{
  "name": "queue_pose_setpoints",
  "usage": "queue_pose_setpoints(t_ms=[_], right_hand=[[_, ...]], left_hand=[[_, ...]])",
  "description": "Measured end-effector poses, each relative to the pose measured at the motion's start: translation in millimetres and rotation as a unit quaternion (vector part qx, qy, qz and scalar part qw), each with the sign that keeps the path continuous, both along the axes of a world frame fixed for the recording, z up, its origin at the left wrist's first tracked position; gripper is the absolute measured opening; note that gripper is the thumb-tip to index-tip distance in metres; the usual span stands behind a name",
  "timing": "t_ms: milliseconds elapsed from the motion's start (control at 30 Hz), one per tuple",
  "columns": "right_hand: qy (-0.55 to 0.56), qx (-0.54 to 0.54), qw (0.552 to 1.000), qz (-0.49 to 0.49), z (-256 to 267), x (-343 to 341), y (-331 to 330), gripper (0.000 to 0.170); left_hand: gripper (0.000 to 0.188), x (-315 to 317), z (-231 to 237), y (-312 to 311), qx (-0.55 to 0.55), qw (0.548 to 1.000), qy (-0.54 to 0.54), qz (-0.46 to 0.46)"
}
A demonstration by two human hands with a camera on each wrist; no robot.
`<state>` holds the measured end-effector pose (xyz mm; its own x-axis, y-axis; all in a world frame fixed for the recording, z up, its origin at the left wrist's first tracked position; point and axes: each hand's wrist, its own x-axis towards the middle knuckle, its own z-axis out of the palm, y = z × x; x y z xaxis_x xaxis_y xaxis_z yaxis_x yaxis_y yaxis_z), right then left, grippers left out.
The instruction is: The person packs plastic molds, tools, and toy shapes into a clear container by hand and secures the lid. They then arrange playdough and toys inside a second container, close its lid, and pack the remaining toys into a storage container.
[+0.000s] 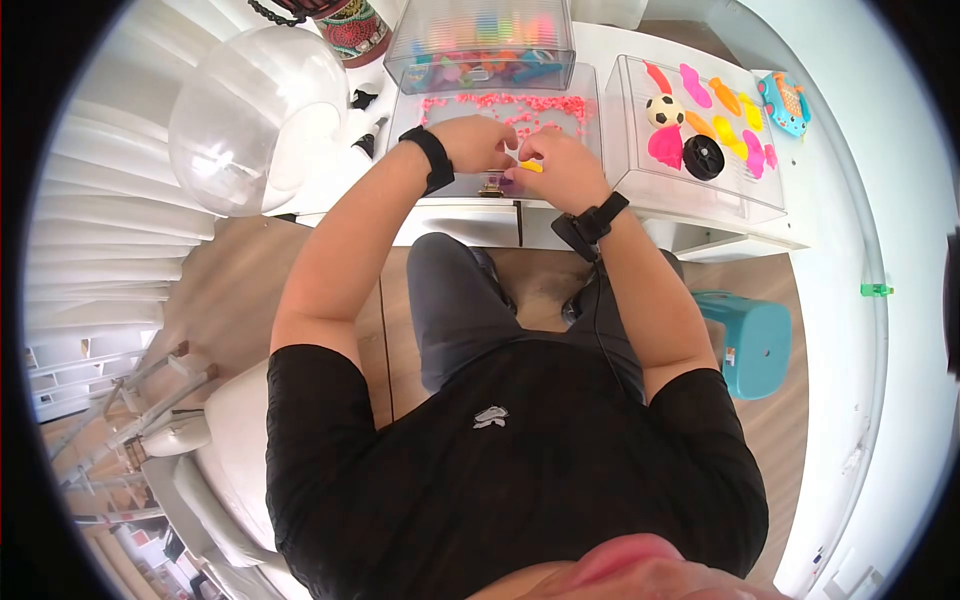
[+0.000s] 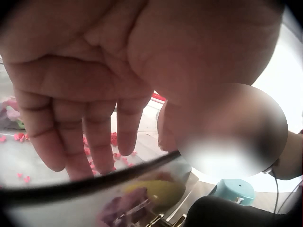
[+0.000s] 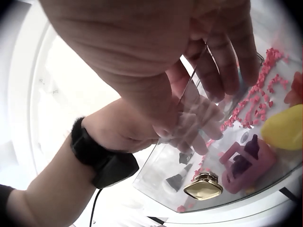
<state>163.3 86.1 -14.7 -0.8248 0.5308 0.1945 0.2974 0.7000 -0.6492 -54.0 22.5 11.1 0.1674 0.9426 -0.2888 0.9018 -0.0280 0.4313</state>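
Observation:
Both hands are over a clear drawer (image 1: 593, 140) scattered with pink bits (image 1: 560, 103). My left hand (image 1: 475, 143) has its fingers hanging relaxed behind the drawer's dark rim (image 2: 94, 185) in the left wrist view, the thumb apart from them. Facing it is my right hand (image 1: 560, 168), fingers long and loosely bent beside the clear front panel, thumb apart, in the right wrist view. No held thing shows in either hand. By the gold knob (image 3: 203, 187) lie a pink toy (image 3: 262, 170), a dark purple piece (image 3: 240, 168) and a yellow toy (image 3: 286, 127).
A clear lidded box (image 1: 480, 65) of colourful pieces stands behind. On the right, a clear bin (image 1: 690, 190) bears a small soccer ball (image 1: 664, 111), a black wheel (image 1: 704, 157) and several bright toys. A large transparent ball (image 1: 220, 120) is left; a teal stool (image 1: 757, 350) is below right.

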Motion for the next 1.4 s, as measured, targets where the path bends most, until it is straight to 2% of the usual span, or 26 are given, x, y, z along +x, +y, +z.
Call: queue_pose_setpoints(t_ms=[67, 133, 167, 233, 300, 367, 400, 533, 633, 767, 1133, 1167, 1233, 1267, 1333, 1367, 1400], right_hand=[[-0.015, -0.010, 1.000, -0.021, 1, 0, -2, 0.036], [-0.003, -0.014, 1.000, -0.018, 0, 0, 0, 0.037], [0.010, -0.016, 1.000, -0.013, 0, 0, 0, 0.037], [-0.003, -0.018, 1.000, -0.016, 3, 0, 0, 0.038], [-0.015, -0.019, 1.000, -0.018, 5, -1, 1, 0.038], [-0.003, -0.031, 0.999, -0.018, 7, -1, 1, 0.035], [-0.002, -0.029, 0.999, -0.018, 8, -1, 0, 0.035], [0.005, -0.030, 0.999, -0.015, 9, -1, 0, 0.029], [0.006, -0.024, 1.000, -0.006, 4, -1, 2, 0.027], [-0.005, -0.036, 0.999, -0.018, 5, -2, 1, 0.028], [0.009, -0.029, 0.999, -0.025, 10, 1, -3, 0.030], [0.009, -0.029, 0.999, -0.018, 10, 2, -2, 0.031], [0.003, -0.010, 1.000, -0.020, 11, 2, -3, 0.034], [-0.003, 0.008, 1.000, -0.022, 12, 2, -4, 0.037], [0.008, 0.020, 1.000, -0.019, 5, 3, -3, 0.043], [0.019, 0.032, 0.999, -0.016, 2, 2, -3, 0.050], [0.019, 0.031, 0.999, -0.016, 4, 2, -4, 0.050]], left_hand=[[0.039, 1, 9, 4, -0.003, 1.000, -0.009, -0.014], [0.038, 5, 22, 8, -0.008, 0.998, 0.066, -0.020], [0.038, 3, 18, 12, -0.009, 0.998, 0.065, -0.020], [0.039, -5, 12, 23, 0.005, 0.987, 0.150, -0.052], [0.040, -5, 8, 36, -0.027, 0.982, 0.179, -0.051], [0.048, -7, -8, 49, -0.109, 0.969, 0.194, -0.110], [0.043, -5, -14, 52, -0.123, 0.965, 0.206, -0.106], [0.029, -4, -31, 62, -0.176, 0.960, 0.174, -0.134], [0.027, 4, -24, 62, -0.190, 0.960, 0.162, -0.122], [0.030, -3, -40, 63, -0.189, 0.965, 0.138, -0.122], [0.033, -28, -86, 64, -0.108, 0.976, 0.108, -0.154], [0.033, -23, -73, 62, -0.107, 0.976, 0.109, -0.154], [0.042, -9, -32, 58, -0.194, 0.956, 0.184, -0.121], [0.042, -14, -29, 57, -0.194, 0.956, 0.184, -0.121], [0.035, -28, -19, 51, -0.089, 0.991, 0.084, -0.047], [0.035, -29, -9, 47, -0.089, 0.991, 0.084, -0.047], [0.033, -29, 4, 42, -0.063, 0.998, 0.023, 0.001]])
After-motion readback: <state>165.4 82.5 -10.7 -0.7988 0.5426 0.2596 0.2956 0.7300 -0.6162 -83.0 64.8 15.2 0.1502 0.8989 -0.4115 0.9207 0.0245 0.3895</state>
